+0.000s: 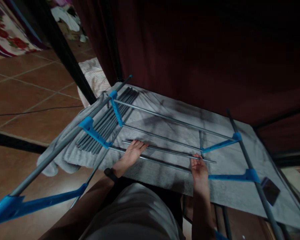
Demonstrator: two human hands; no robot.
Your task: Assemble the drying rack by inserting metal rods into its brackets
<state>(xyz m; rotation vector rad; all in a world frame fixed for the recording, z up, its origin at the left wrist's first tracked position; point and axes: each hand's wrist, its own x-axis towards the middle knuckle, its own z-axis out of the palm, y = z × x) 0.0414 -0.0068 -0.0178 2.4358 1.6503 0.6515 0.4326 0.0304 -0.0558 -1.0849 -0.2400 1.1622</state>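
A loose grey metal tube [168, 151] lies crosswise between my two hands, its ends bare. My left hand [133, 154], with a dark band on the wrist, has its fingers closed over the tube near its left end. Near the other end, my right hand [198, 167] grips it from below, fingers curled round. The tube is above a partly built rack of grey tubes with blue plastic brackets, among them a left bracket [95, 133] and a right bracket [227, 178]. A fixed crossbar [162, 162] runs just nearer to me, partly behind my hands.
Several loose tubes [107, 123] lie bundled on the grey blanket [150, 100] at the left. A phone-like dark slab [270, 190] rests at the right. Dark red curtain [190, 60] hangs behind. Black poles [70, 63] stand at the left, above tiled floor [27, 93].
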